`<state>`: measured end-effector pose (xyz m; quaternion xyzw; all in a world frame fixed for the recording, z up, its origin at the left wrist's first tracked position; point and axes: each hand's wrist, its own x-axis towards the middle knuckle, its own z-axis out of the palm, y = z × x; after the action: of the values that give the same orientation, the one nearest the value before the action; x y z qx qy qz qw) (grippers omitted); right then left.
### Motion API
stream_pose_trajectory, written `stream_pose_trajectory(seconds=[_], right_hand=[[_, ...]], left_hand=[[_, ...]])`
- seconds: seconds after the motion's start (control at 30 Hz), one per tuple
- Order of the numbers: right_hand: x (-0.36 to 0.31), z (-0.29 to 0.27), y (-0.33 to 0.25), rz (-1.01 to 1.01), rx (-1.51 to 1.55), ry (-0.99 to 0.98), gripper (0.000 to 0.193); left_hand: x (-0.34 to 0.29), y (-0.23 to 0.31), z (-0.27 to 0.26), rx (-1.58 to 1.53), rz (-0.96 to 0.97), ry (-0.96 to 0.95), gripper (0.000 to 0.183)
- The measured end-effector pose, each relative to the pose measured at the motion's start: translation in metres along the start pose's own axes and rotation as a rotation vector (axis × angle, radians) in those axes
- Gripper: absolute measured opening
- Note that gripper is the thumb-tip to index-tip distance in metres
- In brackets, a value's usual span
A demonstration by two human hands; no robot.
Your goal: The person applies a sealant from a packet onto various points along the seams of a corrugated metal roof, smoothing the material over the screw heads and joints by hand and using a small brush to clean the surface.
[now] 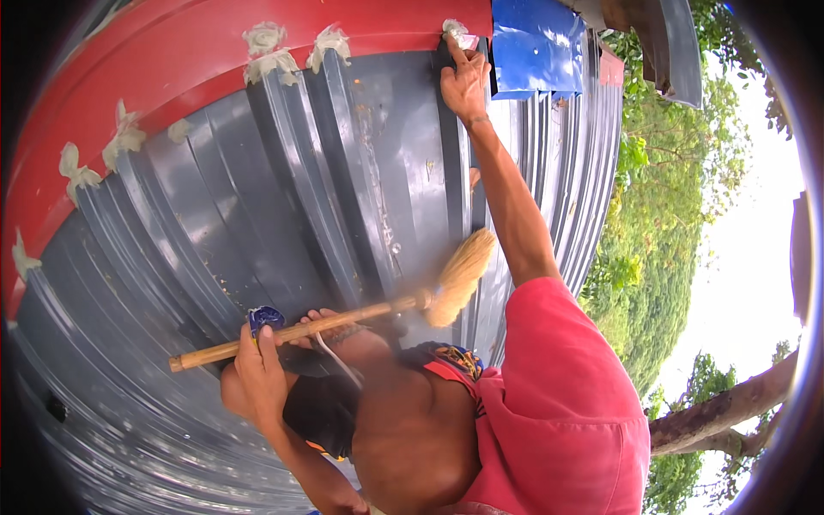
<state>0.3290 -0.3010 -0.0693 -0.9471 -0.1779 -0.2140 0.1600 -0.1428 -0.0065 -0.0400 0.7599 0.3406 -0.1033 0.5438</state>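
Observation:
My right hand (466, 84) reaches far up, its index finger stretched onto a dab of pale grey sealant (454, 28) where the red ridge flashing (378, 24) meets the grey ribbed metal roofing (399, 129). The other fingers are partly bent, with nothing seen in them. My left hand (262, 382) pinches a small crumpled dark blue packet (266, 318) with pale paste on it. Behind its fingers passes the wooden handle of a straw broom (466, 273), which lies slanted across by my bare foot (343, 336).
More sealant patches (127, 137) dot the flashing's lower edge over the roof ribs. A bent blue metal sheet (536, 51) lies beside my right hand. Trees and a green hillside (652, 232) show past the roof edge, with a thick branch (730, 408) at lower right.

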Motion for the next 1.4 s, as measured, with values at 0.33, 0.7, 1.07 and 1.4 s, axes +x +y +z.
stream_pose_trajectory(seconds=[0.33,0.7,1.07,1.4], right_hand=[[-0.020,0.014,-0.022,-0.184,-0.548,0.026,0.076],[-0.013,-0.008,-0.030,-0.150,-0.308,0.085,0.074],[-0.022,0.008,-0.020,-0.257,-0.482,0.080,0.076],[-0.029,-0.012,-0.022,-0.298,-0.447,0.032,0.075]], left_hand=[[0.003,0.003,0.001,0.000,-0.025,-0.021,0.031],[0.005,0.001,0.004,0.001,-0.002,-0.005,0.030],[0.006,0.002,0.003,0.007,0.017,-0.003,0.031],[0.007,0.003,-0.001,0.002,-0.030,-0.047,0.031]])
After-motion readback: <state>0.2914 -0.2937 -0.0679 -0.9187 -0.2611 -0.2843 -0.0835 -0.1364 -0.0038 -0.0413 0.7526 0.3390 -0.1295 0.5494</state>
